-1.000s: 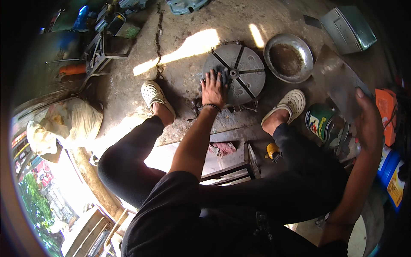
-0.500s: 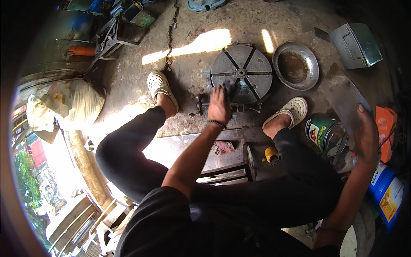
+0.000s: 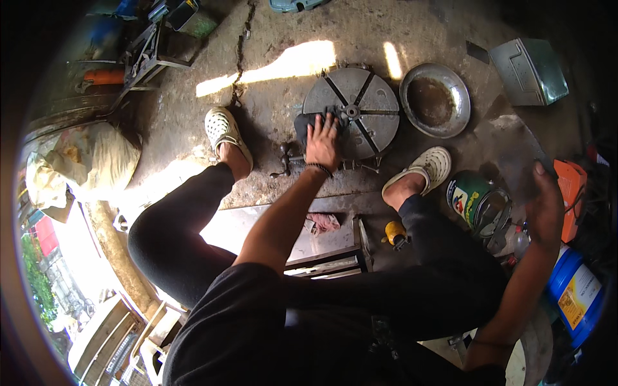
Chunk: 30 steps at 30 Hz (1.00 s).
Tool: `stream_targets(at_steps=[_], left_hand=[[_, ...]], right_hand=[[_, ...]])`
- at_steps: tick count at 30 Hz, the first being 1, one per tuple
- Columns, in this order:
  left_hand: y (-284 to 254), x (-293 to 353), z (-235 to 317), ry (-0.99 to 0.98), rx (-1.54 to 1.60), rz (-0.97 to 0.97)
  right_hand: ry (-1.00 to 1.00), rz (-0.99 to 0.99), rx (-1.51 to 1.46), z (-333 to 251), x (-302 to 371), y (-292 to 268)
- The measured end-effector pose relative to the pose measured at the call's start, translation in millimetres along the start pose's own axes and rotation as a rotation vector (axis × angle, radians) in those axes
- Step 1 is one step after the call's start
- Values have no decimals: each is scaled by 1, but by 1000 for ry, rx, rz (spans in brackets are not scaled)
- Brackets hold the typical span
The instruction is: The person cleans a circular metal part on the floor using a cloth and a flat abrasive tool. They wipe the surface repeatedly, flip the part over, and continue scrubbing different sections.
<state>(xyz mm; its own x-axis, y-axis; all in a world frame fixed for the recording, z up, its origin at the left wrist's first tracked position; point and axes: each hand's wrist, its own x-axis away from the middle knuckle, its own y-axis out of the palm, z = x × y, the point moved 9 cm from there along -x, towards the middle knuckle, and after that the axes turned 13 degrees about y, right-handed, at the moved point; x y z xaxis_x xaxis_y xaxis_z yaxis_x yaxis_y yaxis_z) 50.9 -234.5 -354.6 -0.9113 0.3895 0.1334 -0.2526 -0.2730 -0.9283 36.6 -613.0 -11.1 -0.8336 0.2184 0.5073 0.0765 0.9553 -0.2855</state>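
A round, slotted metal rotary table (image 3: 380,100) lies on the floor between my feet, with a small crank handle (image 3: 281,161) at its near left. My left hand (image 3: 323,143) presses a black cloth (image 3: 308,123) onto the left part of its face, fingers stretched over the cloth. Off to the right, my right hand (image 3: 546,202) is raised beside a thin dark sheet (image 3: 515,132). One fingertip of it shows; the other fingers are in shadow, and whether they grip the sheet I cannot tell.
A shallow metal pan (image 3: 462,101) sits right of the rotary table, with a grey-green metal box (image 3: 529,72) beyond. Near my right leg stand a green can (image 3: 473,199), a yellow tool (image 3: 395,233) and a blue container (image 3: 575,293). A pink rag (image 3: 323,222) lies between my legs.
My left hand and the black cloth have shifted toward the left edge of the rotary table, uncovering more of the cloth. My right hand has stayed by the sheet. The whole view has slid slightly.
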Motion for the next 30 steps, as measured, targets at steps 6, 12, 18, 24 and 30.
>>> stream_targets(at_steps=[6, 12, 18, 24, 30], left_hand=[[5, -1, 57, -21, 145, 181], [29, 42, 96, 360, 88, -106], [-4, 34, 92, 282, 293, -124], [-35, -49, 112, 347, 188, 143], [19, -60, 94, 166, 146, 3]], right_hand=[[12, -39, 121, -7, 6, 27], [-266, -34, 356, -20, 1, 21], [55, -138, 14, -31, 13, 65], [18, -80, 18, -38, 21, 64], [28, -63, 95, -23, 18, 57]])
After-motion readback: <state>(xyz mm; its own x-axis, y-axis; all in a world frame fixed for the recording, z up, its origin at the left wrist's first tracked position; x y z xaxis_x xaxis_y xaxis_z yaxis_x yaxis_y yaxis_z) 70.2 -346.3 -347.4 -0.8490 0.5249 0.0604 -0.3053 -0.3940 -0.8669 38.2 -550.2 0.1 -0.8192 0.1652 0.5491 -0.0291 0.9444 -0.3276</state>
